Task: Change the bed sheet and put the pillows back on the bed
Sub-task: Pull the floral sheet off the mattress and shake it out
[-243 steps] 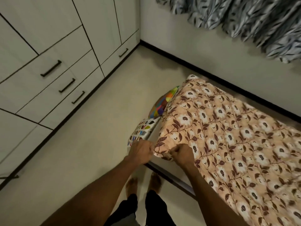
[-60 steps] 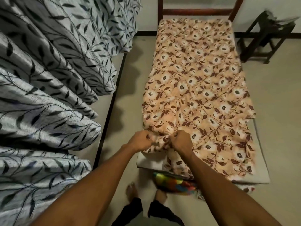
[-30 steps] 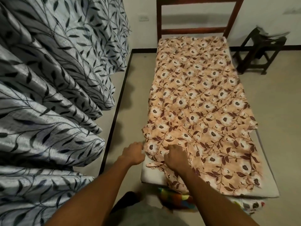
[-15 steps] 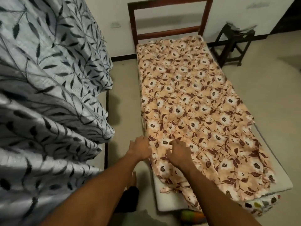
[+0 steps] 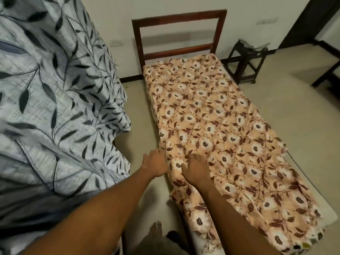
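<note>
A peach bed sheet (image 5: 217, 115) with brown-and-white flowers lies rumpled over the narrow bed, up to the wooden headboard (image 5: 179, 30). My right hand (image 5: 196, 168) rests palm down on the sheet near its left side, fingers apart. My left hand (image 5: 155, 163) is at the sheet's left edge, fingertips touching the fabric and holding nothing. The white mattress (image 5: 311, 188) shows bare along the right side and at the near corner. A scrap of multicoloured pillow fabric (image 5: 303, 245) peeks out at the lower right.
A grey leaf-patterned curtain (image 5: 55, 107) hangs close on my left. A dark wooden stool (image 5: 246, 59) stands to the right of the headboard. Beige floor (image 5: 294, 100) lies right of the bed, and my bare foot (image 5: 155, 230) stands by the near corner.
I have stepped from the foot of the bed along its left side. My hands, bunching the sheet's end two seconds ago, have let go and now lie on it further up.
</note>
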